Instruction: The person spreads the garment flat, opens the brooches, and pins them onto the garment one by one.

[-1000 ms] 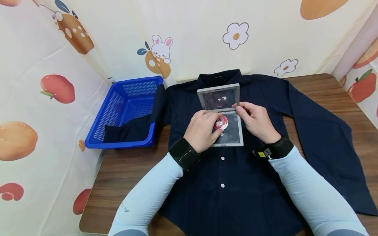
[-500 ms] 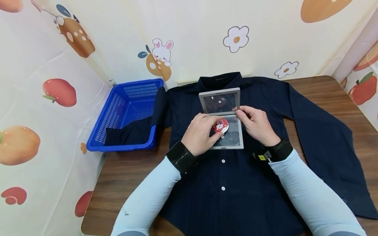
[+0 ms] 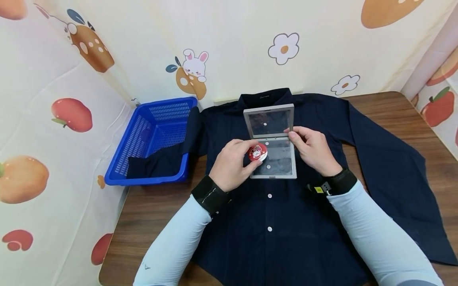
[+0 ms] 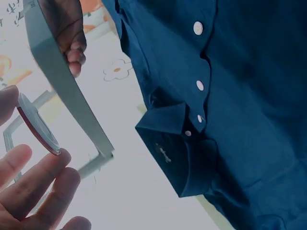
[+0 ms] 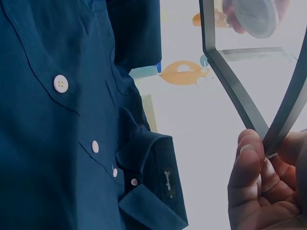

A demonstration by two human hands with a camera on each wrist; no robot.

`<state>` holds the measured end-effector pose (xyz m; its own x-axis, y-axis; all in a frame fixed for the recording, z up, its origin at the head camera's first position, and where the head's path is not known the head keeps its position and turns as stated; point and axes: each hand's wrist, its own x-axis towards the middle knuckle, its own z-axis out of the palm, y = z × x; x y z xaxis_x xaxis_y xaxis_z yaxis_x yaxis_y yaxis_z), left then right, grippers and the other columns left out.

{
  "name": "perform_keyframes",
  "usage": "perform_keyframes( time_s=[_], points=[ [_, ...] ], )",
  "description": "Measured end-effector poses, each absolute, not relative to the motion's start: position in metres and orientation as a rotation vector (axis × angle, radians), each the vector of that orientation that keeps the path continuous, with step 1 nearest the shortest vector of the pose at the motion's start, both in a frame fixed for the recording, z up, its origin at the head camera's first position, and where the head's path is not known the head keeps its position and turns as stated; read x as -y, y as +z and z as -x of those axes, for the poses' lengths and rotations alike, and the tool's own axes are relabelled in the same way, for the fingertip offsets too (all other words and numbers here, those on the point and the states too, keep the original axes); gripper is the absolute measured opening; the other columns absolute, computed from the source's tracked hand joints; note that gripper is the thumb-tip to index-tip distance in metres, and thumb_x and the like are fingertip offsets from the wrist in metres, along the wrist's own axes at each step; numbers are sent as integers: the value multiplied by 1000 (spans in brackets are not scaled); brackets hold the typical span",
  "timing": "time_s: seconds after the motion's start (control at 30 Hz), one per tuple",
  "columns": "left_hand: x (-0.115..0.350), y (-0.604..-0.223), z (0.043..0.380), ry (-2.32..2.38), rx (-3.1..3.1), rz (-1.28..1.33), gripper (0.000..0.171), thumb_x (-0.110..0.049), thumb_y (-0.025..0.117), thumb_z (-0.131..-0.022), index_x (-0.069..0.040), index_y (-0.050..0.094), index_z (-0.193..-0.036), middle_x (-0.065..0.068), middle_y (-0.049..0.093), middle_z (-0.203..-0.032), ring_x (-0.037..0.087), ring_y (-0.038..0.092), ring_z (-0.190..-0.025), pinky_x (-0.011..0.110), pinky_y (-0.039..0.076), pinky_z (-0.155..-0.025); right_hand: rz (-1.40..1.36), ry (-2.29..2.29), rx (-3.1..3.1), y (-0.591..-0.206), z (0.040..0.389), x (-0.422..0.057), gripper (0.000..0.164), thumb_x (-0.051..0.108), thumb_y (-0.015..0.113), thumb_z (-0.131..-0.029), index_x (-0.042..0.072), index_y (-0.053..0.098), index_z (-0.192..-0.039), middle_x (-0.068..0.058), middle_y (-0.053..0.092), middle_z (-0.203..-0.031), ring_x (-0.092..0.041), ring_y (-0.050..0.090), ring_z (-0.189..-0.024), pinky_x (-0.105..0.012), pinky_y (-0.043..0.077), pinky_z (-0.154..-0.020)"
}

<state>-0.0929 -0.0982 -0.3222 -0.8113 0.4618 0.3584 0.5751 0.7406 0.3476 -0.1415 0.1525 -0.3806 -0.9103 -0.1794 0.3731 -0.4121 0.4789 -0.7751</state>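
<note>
Left hand (image 3: 230,163) pinches badge (image 3: 258,152); right (image 3: 315,153) grips case (image 3: 280,159).

Left forearm (image 3: 173,240) and right forearm (image 3: 383,232) extend forward and converge; left hand (image 3: 229,165) shows its back to the head view, thumb opposing the fingers in a pinch; right hand (image 3: 315,153) sits slightly farther forward, also pinching, remaining fingers curled.

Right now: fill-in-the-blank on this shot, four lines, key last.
The left hand pinches a round badge printed mostly in ____.
The right hand grips a case that is ____, not closed.
One ____ of the dark shirt reaches into the basket.
That basket is ____ in colour.
Missing: red; open; sleeve; blue.
</note>
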Motion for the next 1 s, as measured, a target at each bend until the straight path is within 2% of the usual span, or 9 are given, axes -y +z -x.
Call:
perform_keyframes(
  time_s=[0.2, 0.3, 0.4, 0.5, 0.6, 0.63, 0.73, 0.87, 1.0],
  points=[
    [106, -325, 95, -669, 2717, 762, 49, -30, 76, -84, -10, 60, -126, 4, 66, -114, 18, 55, -107, 34, 47, -93, -456, 1399, 2486, -378, 145, -164, 31, 30, 50, -101, 9, 68, -115, -5, 54, -69, -15, 41, -53, -27, 30, -48],
    [109, -326, 95, -665, 2721, 756, 49, -29, 76, -83, -9, 60, -125, 5, 66, -115, 18, 55, -108, 35, 46, -94, -424, 1408, 2478, -374, 146, -173, 30, 29, 50, -101, 9, 68, -115, -6, 60, -75, -16, 39, -53, -27, 29, -48],
    [111, -328, 96, -656, 2726, 756, 50, -29, 77, -83, -9, 60, -125, 5, 66, -114, 19, 55, -107, 36, 45, -95, -365, 1422, 2463, -370, 149, -184, 29, 29, 51, -101, 9, 70, -109, -6, 64, -78, -16, 39, -54, -27, 29, -48],
    [112, -332, 99, -631, 2748, 768, 50, -29, 77, -83, -9, 60, -125, 5, 66, -114, 20, 55, -106, 36, 44, -96, -323, 1463, 2461, -365, 151, -193, 29, 30, 51, -100, 9, 69, -108, -5, 65, -80, -16, 45, -58, -26, 31, -50],
    [114, -338, 101, -586, 2791, 799, 48, -29, 76, -84, -9, 60, -125, 4, 66, -112, 20, 56, -105, 36, 43, -97, -333, 1535, 2474, -362, 151, -200, 32, 30, 49, -101, 8, 68, -114, -2, 67, -87, -13, 56, -69, -23, 36, -55],
    [114, -341, 102, -568, 2811, 812, 48, -29, 76, -84, -9, 60, -125, 4, 66, -112, 20, 56, -105, 36, 42, -98, -344, 1560, 2479, -361, 152, -203, 33, 30, 49, -101, 7, 67, -117, -3, 66, -86, -12, 59, -74, -23, 37, -57],
    [114, -349, 104, -529, 2878, 840, 48, -29, 75, -85, -11, 59, -126, 3, 67, -113, 19, 55, -106, 36, 40, -99, -371, 1607, 2494, -360, 152, -208, 34, 29, 47, -102, 6, 65, -119, -5, 59, -79, -11, 59, -73, -25, 35, -54],
    [113, -361, 107, -489, 2962, 868, 50, -29, 75, -85, -12, 58, -128, 3, 68, -113, 19, 55, -105, 36, 40, -98, -372, 1637, 2499, -360, 152, -212, 35, 30, 47, -102, 3, 66, -112, -6, 53, -78, -18, 51, -61, -32, 27, -48],
    [112, -373, 110, -452, 2999, 903, 50, -28, 77, -83, -11, 59, -126, 3, 68, -112, 20, 56, -104, 36, 41, -96, -375, 1652, 2498, -361, 153, -213, 35, 29, 46, -102, 1, 66, -110, -1, 63, -105, -9, 62, -75, -26, 37, -55]
  ],
)
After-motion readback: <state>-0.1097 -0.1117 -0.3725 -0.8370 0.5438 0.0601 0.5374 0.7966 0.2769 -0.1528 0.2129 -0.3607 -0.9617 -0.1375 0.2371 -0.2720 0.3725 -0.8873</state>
